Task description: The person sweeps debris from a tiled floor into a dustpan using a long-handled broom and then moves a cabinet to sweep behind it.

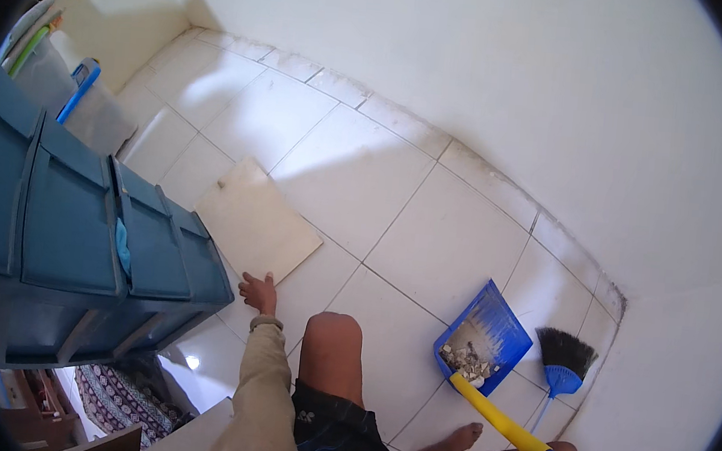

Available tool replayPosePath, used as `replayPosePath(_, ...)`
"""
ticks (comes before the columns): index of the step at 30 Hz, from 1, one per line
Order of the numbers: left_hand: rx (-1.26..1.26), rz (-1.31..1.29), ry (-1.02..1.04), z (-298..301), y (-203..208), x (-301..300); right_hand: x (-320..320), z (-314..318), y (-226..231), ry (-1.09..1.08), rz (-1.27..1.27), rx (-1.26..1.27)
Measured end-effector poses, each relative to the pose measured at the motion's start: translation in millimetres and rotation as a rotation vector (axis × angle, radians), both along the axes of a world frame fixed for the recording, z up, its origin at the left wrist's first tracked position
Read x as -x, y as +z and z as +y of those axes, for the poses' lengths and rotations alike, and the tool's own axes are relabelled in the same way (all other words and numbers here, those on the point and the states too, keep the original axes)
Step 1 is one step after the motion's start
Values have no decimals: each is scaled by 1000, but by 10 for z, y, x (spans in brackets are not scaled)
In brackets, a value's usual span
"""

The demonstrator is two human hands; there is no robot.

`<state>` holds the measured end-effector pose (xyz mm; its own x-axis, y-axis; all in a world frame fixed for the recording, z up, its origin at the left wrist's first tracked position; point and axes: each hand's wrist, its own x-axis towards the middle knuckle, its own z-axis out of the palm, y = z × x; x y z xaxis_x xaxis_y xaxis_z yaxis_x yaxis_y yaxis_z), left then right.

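1. The person sits on the white tiled floor (429,231), one bare knee (332,335) raised in the middle of the view and a bare foot (449,446) tucked in below it.
2. The left hand (259,292) reaches forward from a beige sleeve (265,389) and rests on the floor, fingers spread and flat; it grips nothing.
3. That hand lies just beside the near corner of a loose cream tile (254,220), which lies flat on the floor, turned at an angle to the grid of joints. Whether the fingertips touch its edge cannot be told.
4. A blue plastic drawer cabinet (77,235) stands close on the left of the hand, its drawers shut, with a scrap of light blue cloth (123,243) hanging from one drawer front.
5. The right hand is not in view, so its state cannot be told.
6. To the right of the knee a blue dustpan (489,327) sits on the floor, holding a small heap of pale rubble (469,362). Its long handle (531,442), yellow then blue, runs toward the lower right edge.
7. Just beside the dustpan, nearer the wall, lies a small blue brush (564,359) with dark bristles.
8. A patterned dark cloth (118,398) lies on the floor under the cabinet's near side.
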<state>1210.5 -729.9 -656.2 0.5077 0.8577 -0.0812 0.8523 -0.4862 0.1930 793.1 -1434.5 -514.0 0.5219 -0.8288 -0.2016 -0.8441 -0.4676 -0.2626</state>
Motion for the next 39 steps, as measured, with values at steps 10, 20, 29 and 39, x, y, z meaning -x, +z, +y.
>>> replayPosePath(10, 1114, -253, -771, -523, -133, 188, -437, -252, 68, 32, 28, 28)
replayPosePath(20, -280, 21, -777, 1362, -157, -1566, -374, -200, 246, -31, 51, 90)
replayPosePath(29, -88, 9, -659, 1260, -67, -1689, 328, 44, 310, -137, 86, 114)
replayPosePath(39, -588, -43, -1085, 2477, -326, -1601, 755, 305, 0, -207, 51, 16)
